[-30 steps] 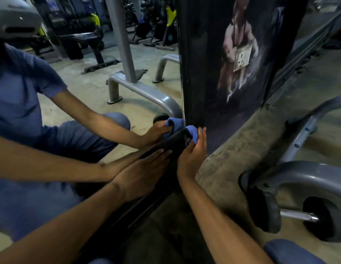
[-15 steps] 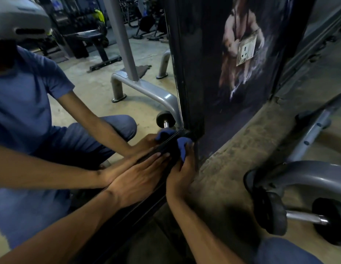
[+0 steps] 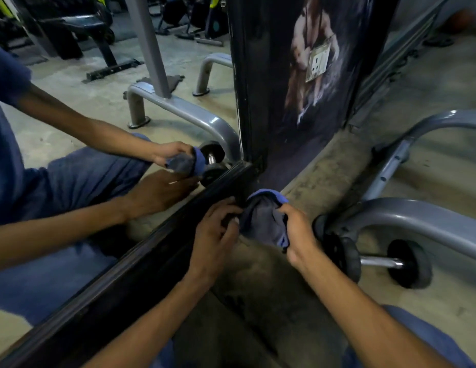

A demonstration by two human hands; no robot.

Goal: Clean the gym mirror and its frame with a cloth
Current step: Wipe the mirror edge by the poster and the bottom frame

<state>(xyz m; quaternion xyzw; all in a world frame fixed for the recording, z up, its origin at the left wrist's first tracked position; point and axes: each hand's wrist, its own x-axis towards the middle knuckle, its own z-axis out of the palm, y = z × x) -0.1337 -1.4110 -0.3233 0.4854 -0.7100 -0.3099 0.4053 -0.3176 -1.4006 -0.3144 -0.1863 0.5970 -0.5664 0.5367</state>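
The mirror (image 3: 104,144) is filling the left, reflecting the crouching person. Its black frame (image 3: 141,261) is running along the floor to the bottom right corner. Just beside that corner, the left hand (image 3: 213,243) is touching the blue cloth (image 3: 263,221), fingers curled at its edge. The right hand (image 3: 298,235) is gripping the cloth, fingers clamped round it. Further right, a dumbbell (image 3: 377,261) is lying on the floor (image 3: 430,309) under a grey machine leg (image 3: 417,224).
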